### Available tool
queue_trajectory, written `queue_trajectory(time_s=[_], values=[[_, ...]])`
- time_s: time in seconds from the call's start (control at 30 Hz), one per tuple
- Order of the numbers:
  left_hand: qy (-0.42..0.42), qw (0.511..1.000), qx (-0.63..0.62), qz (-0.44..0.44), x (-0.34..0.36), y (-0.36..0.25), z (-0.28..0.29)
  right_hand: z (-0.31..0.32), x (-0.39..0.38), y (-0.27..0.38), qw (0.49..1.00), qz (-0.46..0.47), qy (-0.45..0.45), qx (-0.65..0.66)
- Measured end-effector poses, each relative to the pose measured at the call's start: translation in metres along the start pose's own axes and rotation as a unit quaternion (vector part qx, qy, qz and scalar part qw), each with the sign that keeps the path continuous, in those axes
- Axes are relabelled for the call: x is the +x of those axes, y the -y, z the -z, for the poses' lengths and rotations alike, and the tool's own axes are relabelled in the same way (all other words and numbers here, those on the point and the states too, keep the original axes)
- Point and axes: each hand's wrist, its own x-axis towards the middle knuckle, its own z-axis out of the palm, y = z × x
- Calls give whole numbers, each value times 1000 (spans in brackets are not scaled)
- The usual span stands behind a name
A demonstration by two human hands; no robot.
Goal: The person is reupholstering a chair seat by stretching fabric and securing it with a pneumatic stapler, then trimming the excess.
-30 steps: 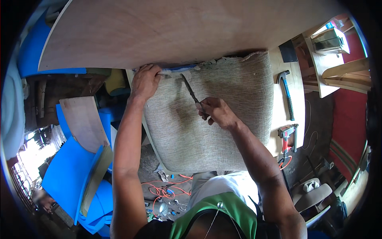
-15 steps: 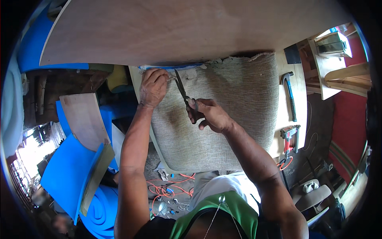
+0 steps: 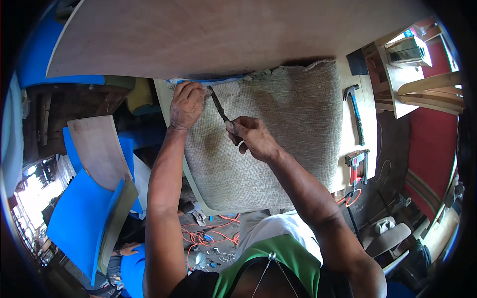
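A worn beige woven upholstered piece lies on the bench below a plywood board, with a ragged top edge showing some blue. My left hand grips that edge at its upper left, fingers curled over the fabric. My right hand holds dark scissors by the handles, their tips at the edge just right of my left fingers. A hammer with a blue handle and a red-and-black pneumatic stapler lie on the bench to the right.
Blue foam sheets and a plywood piece stand at the left. A co-worker's hand shows low left. Orange hose lies tangled on the floor below. Wooden frames and a red panel are at the right.
My right hand and the scissors have moved leftward and up, closer to my left hand. A co-worker's hand has come into view at the lower left. The view has shifted slightly.
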Motion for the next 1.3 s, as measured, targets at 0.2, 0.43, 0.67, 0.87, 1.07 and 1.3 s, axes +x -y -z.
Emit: queue_trajectory(time_s=[0.2, 0.43, 0.67, 0.87, 1.07, 1.3], values=[[75, 989, 90, 94, -10, 19, -6, 52, -137, -7, 983, 65, -107, -137], [300, 911, 175, 220, 51, -37, -11, 193, -184, -82, 735, 47, -457, -498], [289, 924, 125, 215, 48, -28, -14, 249, -125, -128, 729, -102, -427, -525], [288, 928, 122, 203, 48, -31, -16, 218, -136, -77, 643, 41, -461, -611], [289, 917, 134, 241, 41, -23, -15, 66, -18, 23, 865, 103, -149, -468], [327, 909, 119, 228, 51, -26, -25, 69, 151, -12, 819, 328, -152, -445]])
